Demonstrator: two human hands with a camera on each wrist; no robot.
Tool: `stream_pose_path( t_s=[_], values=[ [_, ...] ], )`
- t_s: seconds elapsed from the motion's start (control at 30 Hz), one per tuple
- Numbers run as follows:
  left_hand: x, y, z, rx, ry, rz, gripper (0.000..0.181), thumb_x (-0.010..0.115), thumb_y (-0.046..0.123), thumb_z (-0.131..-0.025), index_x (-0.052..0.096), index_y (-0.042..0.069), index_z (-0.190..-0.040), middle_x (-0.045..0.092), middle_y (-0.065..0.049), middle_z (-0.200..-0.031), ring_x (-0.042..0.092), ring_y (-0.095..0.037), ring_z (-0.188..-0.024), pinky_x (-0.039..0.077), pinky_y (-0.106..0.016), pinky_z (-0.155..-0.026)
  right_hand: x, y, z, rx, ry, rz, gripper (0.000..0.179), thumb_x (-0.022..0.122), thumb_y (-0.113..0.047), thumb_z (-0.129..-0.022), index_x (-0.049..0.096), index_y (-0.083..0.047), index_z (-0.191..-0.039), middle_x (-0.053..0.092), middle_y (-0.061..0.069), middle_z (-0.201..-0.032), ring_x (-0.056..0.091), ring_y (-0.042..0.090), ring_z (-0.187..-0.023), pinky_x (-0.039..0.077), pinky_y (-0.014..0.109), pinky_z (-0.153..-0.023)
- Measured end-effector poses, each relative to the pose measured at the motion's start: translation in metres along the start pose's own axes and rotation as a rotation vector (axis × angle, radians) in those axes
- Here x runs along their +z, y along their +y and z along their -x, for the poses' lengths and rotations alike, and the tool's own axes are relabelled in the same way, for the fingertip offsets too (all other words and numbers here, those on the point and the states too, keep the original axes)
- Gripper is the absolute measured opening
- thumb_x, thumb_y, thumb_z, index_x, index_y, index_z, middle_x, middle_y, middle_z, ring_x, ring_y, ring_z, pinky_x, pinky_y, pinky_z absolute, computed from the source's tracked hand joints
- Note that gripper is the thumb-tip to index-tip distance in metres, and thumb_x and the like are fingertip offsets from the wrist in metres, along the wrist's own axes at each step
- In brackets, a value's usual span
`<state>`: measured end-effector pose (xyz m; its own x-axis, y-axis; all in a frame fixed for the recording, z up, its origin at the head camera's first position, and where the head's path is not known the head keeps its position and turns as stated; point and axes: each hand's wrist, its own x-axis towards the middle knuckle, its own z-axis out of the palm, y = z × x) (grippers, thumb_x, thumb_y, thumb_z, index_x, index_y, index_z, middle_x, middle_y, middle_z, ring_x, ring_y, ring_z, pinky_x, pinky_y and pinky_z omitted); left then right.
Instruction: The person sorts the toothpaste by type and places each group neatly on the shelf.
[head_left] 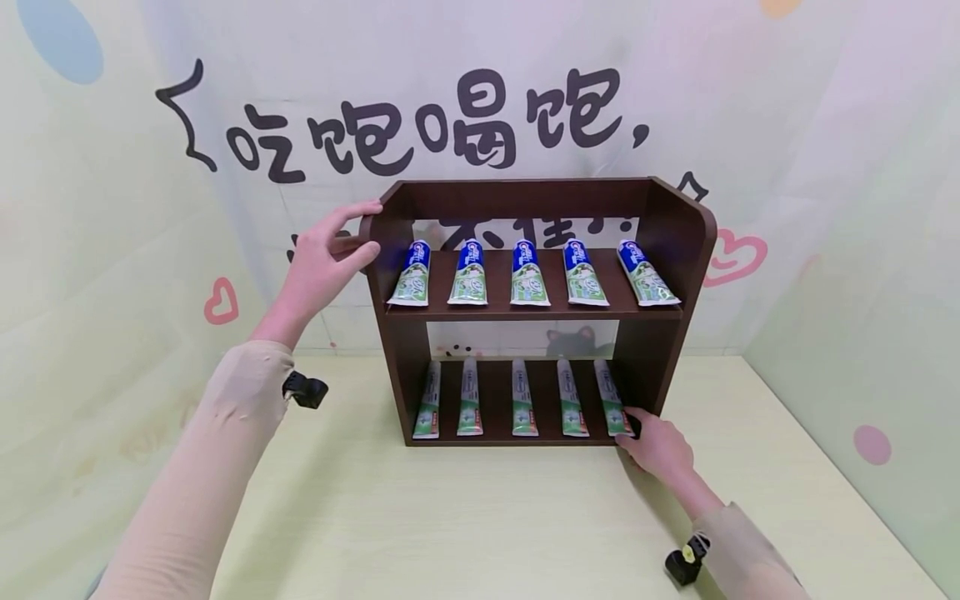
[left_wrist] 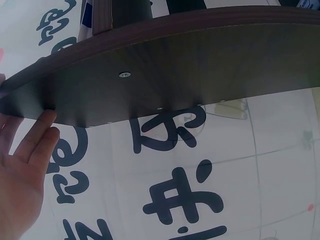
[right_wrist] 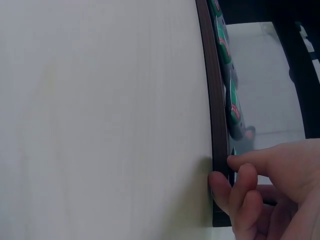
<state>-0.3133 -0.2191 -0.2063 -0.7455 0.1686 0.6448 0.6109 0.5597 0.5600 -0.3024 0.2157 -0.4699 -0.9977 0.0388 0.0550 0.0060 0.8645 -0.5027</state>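
A dark brown two-tier shelf (head_left: 532,315) stands on the table, with toothpaste tubes on both tiers. My left hand (head_left: 322,262) touches the upper part of its left side panel, fingertips at the edge and thumb near the front. From the left wrist, extended fingers (left_wrist: 37,135) meet the panel's outer face. At the lower right, my right hand (head_left: 658,446) pinches the bottom end of the rightmost green-and-silver toothpaste tube (head_left: 611,396). In the right wrist view, curled fingers (right_wrist: 245,192) lie at the shelf's front edge and hide that tube's end.
Several blue-and-green toothpaste tubes (head_left: 529,275) lie in a row on the upper tier. More green-and-silver tubes (head_left: 523,400) line the lower one. The pale table (head_left: 450,517) extends in front; a printed cloth backdrop (head_left: 480,50) hangs behind and at both sides.
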Motion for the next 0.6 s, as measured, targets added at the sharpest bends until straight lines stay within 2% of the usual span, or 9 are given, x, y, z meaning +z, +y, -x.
stream_pose_path(
  t_s=[0.2,0.3,0.47,0.6],
  values=[
    [0.001,-0.002,-0.001,0.007,-0.003,0.019,0.044,0.061,0.009,-0.094,0.056,0.008,-0.138,0.051,-0.007,-0.15,0.063,-0.042,-0.118,0.052,-0.009,-0.085,0.001,0.002,0.0,0.002,-0.012,-0.01,0.06,0.067,-0.028,-0.088,0.05,-0.007,-0.142,0.065,0.0,-0.06,0.055,0.012,-0.045,0.038,0.031,-0.043],
    [0.001,-0.006,-0.002,0.002,0.0,0.019,0.045,0.062,0.009,-0.094,0.056,0.008,-0.138,0.051,-0.006,-0.15,0.064,-0.039,-0.118,0.05,-0.008,-0.085,0.001,0.003,0.0,-0.004,-0.005,-0.011,0.06,0.066,-0.029,-0.089,0.05,-0.007,-0.142,0.061,-0.003,-0.052,0.055,0.012,-0.044,0.037,0.031,-0.042],
    [0.0,-0.024,-0.005,-0.003,-0.008,0.002,0.047,0.064,0.014,-0.095,0.055,0.017,-0.141,0.048,0.002,-0.153,0.062,-0.035,-0.123,0.051,-0.01,-0.089,0.002,0.003,0.004,-0.03,0.002,-0.029,0.058,0.064,-0.032,-0.093,0.049,-0.008,-0.143,0.062,-0.003,-0.054,0.054,0.011,-0.043,0.037,0.03,-0.041],
    [-0.004,-0.035,0.0,0.005,0.021,0.031,0.054,0.065,0.014,-0.094,0.05,0.025,-0.145,0.042,0.004,-0.157,0.054,-0.032,-0.134,0.051,-0.023,-0.103,-0.002,-0.001,0.01,-0.079,0.008,-0.041,0.057,0.061,-0.033,-0.096,0.047,-0.009,-0.145,0.063,-0.003,-0.057,0.052,0.011,-0.044,0.035,0.029,-0.04]
  ],
)
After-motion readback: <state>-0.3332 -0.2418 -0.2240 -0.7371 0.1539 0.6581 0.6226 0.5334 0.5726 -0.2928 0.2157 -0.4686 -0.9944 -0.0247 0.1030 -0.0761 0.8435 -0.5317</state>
